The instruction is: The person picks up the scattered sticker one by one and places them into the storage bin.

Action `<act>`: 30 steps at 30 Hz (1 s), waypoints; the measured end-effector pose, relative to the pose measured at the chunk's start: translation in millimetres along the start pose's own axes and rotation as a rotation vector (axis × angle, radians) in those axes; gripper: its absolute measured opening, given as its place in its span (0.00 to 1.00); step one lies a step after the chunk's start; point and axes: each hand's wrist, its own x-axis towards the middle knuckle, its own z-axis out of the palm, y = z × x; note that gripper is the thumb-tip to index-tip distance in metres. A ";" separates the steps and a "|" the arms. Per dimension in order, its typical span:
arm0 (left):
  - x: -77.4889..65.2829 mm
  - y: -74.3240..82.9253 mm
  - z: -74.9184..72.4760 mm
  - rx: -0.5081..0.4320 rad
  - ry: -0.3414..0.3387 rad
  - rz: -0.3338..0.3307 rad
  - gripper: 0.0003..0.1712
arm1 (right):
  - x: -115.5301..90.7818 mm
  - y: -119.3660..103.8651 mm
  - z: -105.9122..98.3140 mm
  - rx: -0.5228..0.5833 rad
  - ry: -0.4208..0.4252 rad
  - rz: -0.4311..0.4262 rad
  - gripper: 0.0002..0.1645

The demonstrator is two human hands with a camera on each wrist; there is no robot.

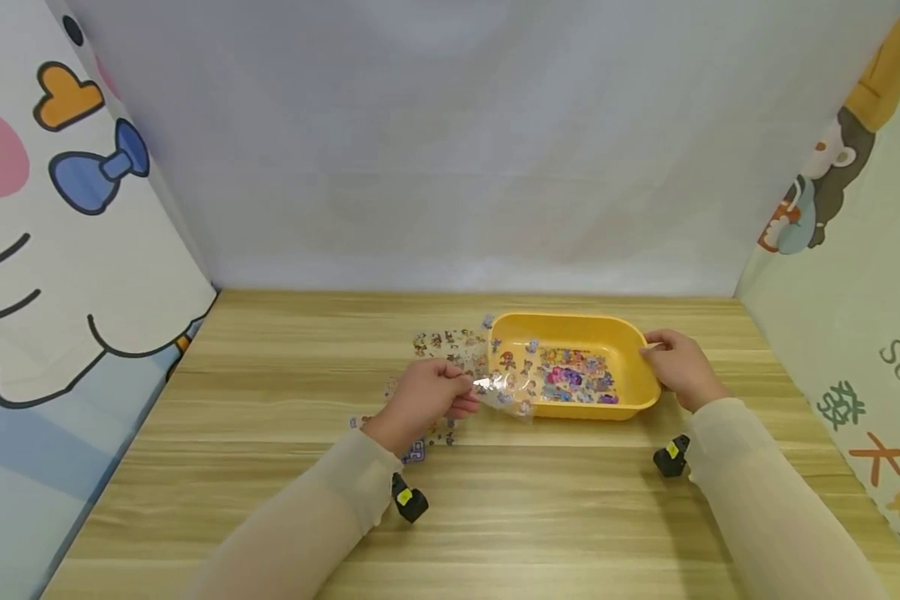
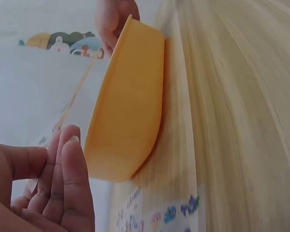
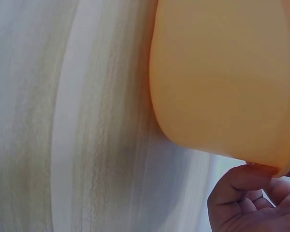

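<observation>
My left hand [image 1: 426, 396] pinches the edge of a clear sticker sheet [image 1: 506, 390] between thumb and fingers. The sheet, printed with small cartoon figures, overlaps the left end of a yellow plastic basin [image 1: 633, 367]. Inside the basin lie colourful stickers [image 1: 576, 377], with purple and pink figures among them. At the far end, my right hand [image 1: 682, 367] grips the basin's rim. The right wrist view has the thumb and fingers of that hand [image 3: 253, 198] at the rim's corner. Seen from the left wrist, the basin [image 2: 128, 96] stands on the table beyond the pinching fingers.
Other clear sticker sheets [image 1: 441, 432] lie on the wooden table [image 1: 285, 375] left of the basin, partly hidden by the left hand and forearm. A white backdrop [image 1: 450, 167] rises behind the table. Cartoon-printed panels [image 1: 847, 333] flank both sides.
</observation>
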 end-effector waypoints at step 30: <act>19.2 24.7 75.3 0.109 0.158 0.075 0.06 | -0.4 0.3 0.3 0.008 -0.004 -0.009 0.30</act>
